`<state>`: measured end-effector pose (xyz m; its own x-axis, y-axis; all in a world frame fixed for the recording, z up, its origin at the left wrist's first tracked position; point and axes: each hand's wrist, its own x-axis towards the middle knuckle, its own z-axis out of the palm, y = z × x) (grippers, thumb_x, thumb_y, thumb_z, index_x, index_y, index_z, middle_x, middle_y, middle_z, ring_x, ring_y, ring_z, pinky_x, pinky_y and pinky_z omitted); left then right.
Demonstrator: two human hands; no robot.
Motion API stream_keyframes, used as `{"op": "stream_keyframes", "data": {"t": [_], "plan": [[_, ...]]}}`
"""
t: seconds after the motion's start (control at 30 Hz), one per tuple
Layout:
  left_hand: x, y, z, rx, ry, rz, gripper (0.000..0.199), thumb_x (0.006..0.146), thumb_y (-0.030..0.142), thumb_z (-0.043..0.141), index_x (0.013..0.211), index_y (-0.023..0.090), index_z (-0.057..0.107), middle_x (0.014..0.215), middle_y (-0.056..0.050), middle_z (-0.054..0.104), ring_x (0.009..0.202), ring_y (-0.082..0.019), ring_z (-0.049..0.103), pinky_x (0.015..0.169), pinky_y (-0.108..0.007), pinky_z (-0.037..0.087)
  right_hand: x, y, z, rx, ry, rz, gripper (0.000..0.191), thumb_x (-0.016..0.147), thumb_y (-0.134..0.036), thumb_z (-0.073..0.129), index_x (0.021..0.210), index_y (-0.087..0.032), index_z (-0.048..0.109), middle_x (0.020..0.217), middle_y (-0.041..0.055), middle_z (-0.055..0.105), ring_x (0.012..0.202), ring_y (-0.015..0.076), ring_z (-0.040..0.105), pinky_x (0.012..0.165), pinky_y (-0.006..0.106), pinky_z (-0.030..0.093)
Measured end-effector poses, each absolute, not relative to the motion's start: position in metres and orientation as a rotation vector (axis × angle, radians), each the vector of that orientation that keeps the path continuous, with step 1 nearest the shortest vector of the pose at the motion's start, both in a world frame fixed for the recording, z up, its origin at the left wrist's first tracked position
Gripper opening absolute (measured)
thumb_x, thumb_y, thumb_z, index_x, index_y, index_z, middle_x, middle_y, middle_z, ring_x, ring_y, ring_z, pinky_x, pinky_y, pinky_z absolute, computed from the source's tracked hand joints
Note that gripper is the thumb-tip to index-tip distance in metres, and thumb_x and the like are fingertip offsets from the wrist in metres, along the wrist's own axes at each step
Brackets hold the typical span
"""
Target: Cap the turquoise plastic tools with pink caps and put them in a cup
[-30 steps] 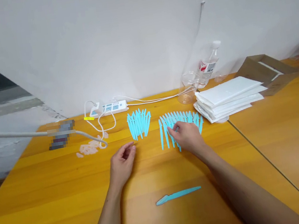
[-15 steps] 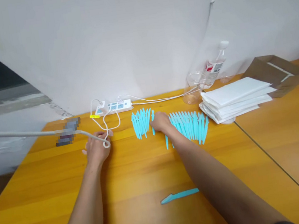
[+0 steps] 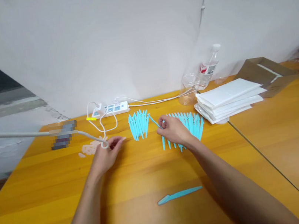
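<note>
My right hand (image 3: 171, 128) pinches a thin light-blue eyebrow razor (image 3: 153, 119), its head pointing up and left. Beneath and beside that hand lies a wide row of similar razors (image 3: 192, 122), side by side. A smaller group of razors (image 3: 139, 125) sits to its left. My left hand (image 3: 107, 152) has its fingers drawn together to the right, with a small pale piece (image 3: 124, 138) at the tips; its kind is too small to make out. Behind that hand is a pile of small pale pinkish pieces (image 3: 89, 148). One single razor (image 3: 180, 195) lies crosswise nearer me.
A white cable (image 3: 91, 136) hangs across in front of my left hand. Along the wall stand a power strip (image 3: 114, 109), a clear plastic cup (image 3: 186, 97) and a bottle (image 3: 209, 69). Stacked white packets (image 3: 229, 100) and an open cardboard box (image 3: 267, 72) are at right; a phone (image 3: 64, 135) is at left.
My right hand has lifted a razor from between the two groups and moved slightly right and nearer. My left hand has come away from the pale pile, rightward, with its fingers together.
</note>
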<state>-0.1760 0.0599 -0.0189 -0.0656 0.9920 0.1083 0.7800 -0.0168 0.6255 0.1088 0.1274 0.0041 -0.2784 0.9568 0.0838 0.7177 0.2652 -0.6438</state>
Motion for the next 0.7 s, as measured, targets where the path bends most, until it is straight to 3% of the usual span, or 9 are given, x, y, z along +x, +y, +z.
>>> {"op": "stream_keyframes", "data": {"t": [0.1,0.23,0.7], "plan": [[-0.132,0.043,-0.02,1.39,1.596,1.056,0.042,0.084,0.051,0.063,0.108,0.017,0.071,0.092,-0.007,0.075,0.08,-0.018,0.066,0.076,-0.03,0.051,0.134,0.102,-0.011,-1.31,-2.133,0.69,0.017,0.08,-0.02,0.056,0.094,-0.022,0.065,0.073,-0.0018,0.065,0.063,0.0127,0.056,0.06,0.023,0.039],[-0.1,0.028,-0.03,1.039,1.426,1.243,0.037,0.08,0.045,0.072,0.102,0.015,0.072,0.088,-0.005,0.073,0.073,-0.012,0.063,0.072,-0.024,0.051,0.15,0.078,-0.039,-1.023,-2.204,0.502,0.016,0.086,-0.016,0.055,0.096,-0.02,0.066,0.089,0.0053,0.068,0.081,0.0165,0.062,0.074,0.026,0.046],[-0.093,0.022,-0.042,1.046,1.42,1.06,0.041,0.08,0.044,0.072,0.11,0.016,0.072,0.098,-0.008,0.074,0.083,-0.015,0.063,0.081,-0.027,0.05,0.154,0.075,-0.052,-0.825,-2.256,0.429,0.012,0.095,-0.017,0.052,0.096,-0.02,0.063,0.087,0.0057,0.065,0.08,0.0149,0.06,0.07,0.025,0.047]]}}
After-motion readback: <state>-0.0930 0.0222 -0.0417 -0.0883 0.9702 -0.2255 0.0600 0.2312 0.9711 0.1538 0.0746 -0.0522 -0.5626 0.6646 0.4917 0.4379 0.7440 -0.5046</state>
